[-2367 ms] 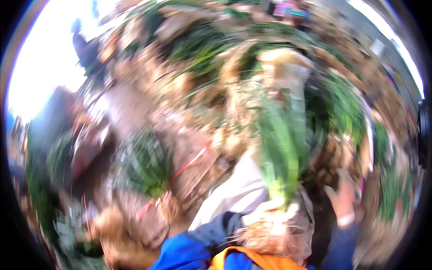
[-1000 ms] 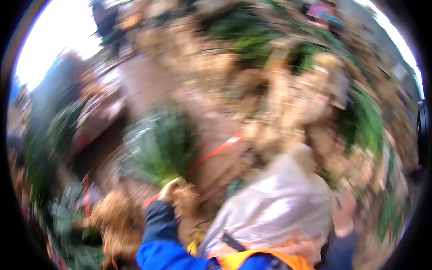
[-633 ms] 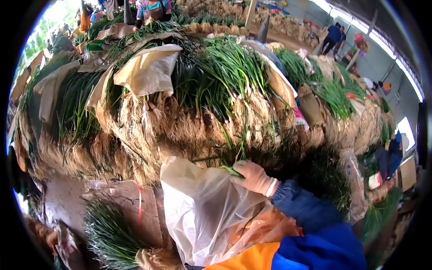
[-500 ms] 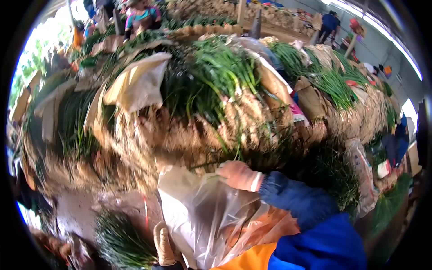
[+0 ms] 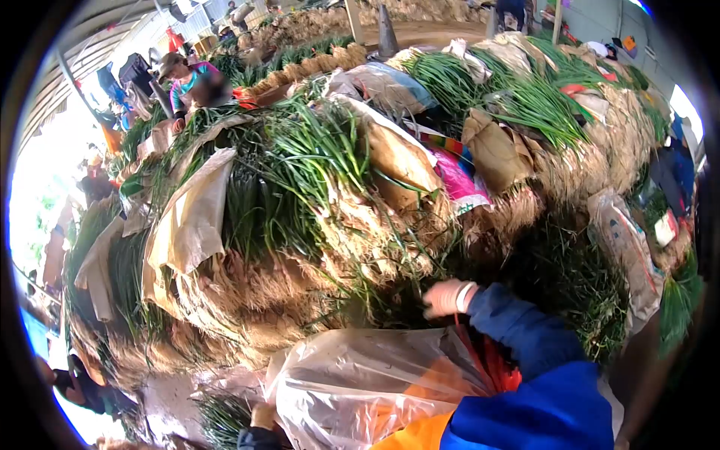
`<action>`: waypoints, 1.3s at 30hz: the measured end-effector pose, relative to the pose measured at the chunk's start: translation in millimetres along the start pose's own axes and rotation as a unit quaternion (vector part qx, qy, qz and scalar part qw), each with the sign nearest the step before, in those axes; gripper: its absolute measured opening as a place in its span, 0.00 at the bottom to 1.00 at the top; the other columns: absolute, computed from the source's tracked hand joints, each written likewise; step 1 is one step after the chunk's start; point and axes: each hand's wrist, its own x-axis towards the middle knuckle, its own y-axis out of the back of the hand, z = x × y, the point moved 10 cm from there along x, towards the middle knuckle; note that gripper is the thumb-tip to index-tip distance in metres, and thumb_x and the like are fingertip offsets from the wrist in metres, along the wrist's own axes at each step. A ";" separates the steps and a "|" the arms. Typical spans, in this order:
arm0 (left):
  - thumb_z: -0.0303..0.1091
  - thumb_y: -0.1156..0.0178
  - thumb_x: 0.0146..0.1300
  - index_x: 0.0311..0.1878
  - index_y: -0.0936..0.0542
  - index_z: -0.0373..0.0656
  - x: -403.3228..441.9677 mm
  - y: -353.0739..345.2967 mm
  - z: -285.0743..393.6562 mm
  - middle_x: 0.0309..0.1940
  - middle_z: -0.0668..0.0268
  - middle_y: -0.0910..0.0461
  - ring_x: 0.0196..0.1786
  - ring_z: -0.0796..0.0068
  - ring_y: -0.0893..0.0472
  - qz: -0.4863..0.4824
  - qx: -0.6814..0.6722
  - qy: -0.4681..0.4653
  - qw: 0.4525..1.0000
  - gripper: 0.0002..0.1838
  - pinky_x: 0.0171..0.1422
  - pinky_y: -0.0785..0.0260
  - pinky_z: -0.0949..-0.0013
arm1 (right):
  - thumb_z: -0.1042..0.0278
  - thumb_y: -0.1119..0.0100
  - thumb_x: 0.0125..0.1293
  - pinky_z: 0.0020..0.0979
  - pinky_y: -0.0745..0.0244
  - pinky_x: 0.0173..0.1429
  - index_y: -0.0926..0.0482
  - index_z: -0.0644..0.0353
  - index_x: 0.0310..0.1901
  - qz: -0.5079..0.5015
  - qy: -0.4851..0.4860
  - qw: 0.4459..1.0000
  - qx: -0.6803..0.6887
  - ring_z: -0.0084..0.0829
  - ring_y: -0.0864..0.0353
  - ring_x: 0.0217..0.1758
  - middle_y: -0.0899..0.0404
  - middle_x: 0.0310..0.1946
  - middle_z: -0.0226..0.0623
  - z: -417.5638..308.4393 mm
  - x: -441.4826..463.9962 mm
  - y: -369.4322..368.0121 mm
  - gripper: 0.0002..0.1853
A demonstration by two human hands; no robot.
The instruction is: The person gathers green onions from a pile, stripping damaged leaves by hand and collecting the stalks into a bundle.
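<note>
the green bundle (image 5: pixel 223 420) lies at the lower left of the frame, partly hidden. the left hand (image 5: pixel 262 417) is at its right side; whether it grips or only touches, i cannot tell. the right hand (image 5: pixel 447 298), right of centre, looks narrow, just above the red strands (image 5: pixel 495 366); i cannot tell if it holds any. between the hands, the clear plastic sheet (image 5: pixel 352 371) covers the lap. a hasty pull could catch the strands on the sheet, and the dark leaf heap (image 5: pixel 566 281) is near enough to tangle with them. beyond, the root-fringed edge of the stacked onions (image 5: pixel 251 304) crowds forward reach; room for moving seems mostly upward, over the sheet.
</note>
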 end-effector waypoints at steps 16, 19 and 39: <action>0.36 0.37 0.63 0.50 0.24 0.50 -70.8 -167.6 601.9 0.37 0.73 0.20 0.36 0.76 0.22 -0.516 -0.531 0.028 0.671 0.13 0.42 0.28 0.71 | 0.62 0.36 0.61 0.40 0.24 0.56 0.32 0.56 0.64 0.505 0.060 0.804 0.308 0.49 0.19 0.49 0.20 0.47 0.48 -1.2 29.1 246.2 0.30; 0.28 0.44 0.66 0.47 0.24 0.45 -103.5 -153.3 654.3 0.32 0.69 0.21 0.29 0.79 0.23 -0.483 -0.645 -0.015 0.592 0.07 0.26 0.33 0.80 | 0.76 0.40 0.63 0.30 0.22 0.56 0.29 0.54 0.63 0.471 0.069 0.822 0.311 0.30 0.18 0.50 0.18 0.46 0.37 -5.6 -30.0 272.5 0.25; 0.39 0.40 0.64 0.39 0.19 0.36 -61.5 -110.8 392.4 0.35 0.63 0.19 0.41 0.72 0.21 -0.218 -0.631 0.037 0.744 0.14 0.46 0.30 0.69 | 0.67 0.39 0.64 0.40 0.24 0.43 0.18 0.59 0.42 0.559 0.125 0.820 0.001 0.46 0.18 0.38 0.17 0.35 0.45 -44.9 -63.3 233.7 0.08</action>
